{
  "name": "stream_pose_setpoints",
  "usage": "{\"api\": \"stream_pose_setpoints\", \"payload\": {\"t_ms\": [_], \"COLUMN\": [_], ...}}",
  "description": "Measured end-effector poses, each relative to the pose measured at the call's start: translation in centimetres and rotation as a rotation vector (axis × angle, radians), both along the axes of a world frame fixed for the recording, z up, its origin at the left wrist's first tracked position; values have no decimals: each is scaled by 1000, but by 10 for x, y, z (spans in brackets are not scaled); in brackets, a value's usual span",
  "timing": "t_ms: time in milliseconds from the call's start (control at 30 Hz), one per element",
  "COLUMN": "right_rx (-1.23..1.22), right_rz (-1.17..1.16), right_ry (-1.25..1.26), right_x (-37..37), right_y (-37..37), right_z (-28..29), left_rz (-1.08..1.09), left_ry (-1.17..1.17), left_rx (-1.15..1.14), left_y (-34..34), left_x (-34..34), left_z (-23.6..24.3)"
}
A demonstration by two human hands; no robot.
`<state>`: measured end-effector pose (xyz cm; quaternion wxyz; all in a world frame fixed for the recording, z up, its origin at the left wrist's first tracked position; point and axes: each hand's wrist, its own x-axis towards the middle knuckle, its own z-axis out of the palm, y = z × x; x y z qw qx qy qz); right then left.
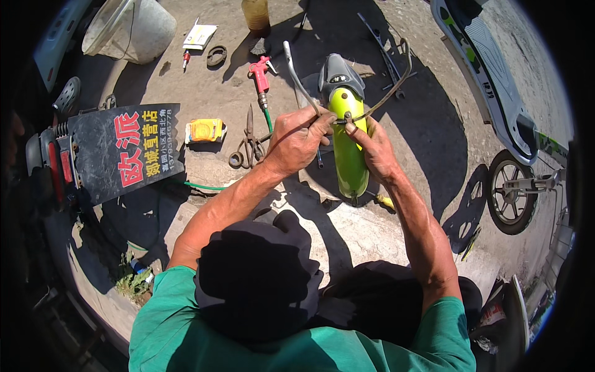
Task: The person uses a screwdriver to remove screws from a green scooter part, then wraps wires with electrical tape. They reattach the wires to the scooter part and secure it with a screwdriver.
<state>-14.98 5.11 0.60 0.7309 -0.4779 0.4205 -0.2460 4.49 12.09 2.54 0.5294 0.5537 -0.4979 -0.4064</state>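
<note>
Yellow-green fender (349,146) stands at the centre of the frame on the concrete ground, gripped between my hands. My left hand (296,140) is clamped on a silver brake lever (297,74) and a thin cable (390,93); my right hand (370,146) pinches that cable against the fender. Scissors (246,144) and a red air gun (260,75) lie to the left, a white bucket (130,28) at upper left.

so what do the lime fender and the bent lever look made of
The fender looks like glossy moulded plastic: smooth lime skin with sharp sun highlights. The lever, held in the left hand, looks like bare metal, silver-grey with a dull sheen; possibly aluminium, hard to confirm.
</note>
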Motion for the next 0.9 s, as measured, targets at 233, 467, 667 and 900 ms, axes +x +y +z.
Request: {"api": "stream_pose_setpoints", "payload": {"t_ms": [233,467,667,900], "right_rx": [-168,-77,-15,-138], "right_rz": [85,79,5,15], "right_ry": [122,6,-18,-22], "right_x": [-5,-9,-9,-5], "right_y": [-6,-6,-6,-10], "right_z": [13,15,11,19], "left_rz": [-9,23,13,-41], "left_ry": [-147,-42,-450,-500], "left_rx": [-82,67,-366,-488], "left_y": [2,-4,-9,-5], "left_x": [-2,-3,-6,0], "left_z": [17,27,28,3]}}
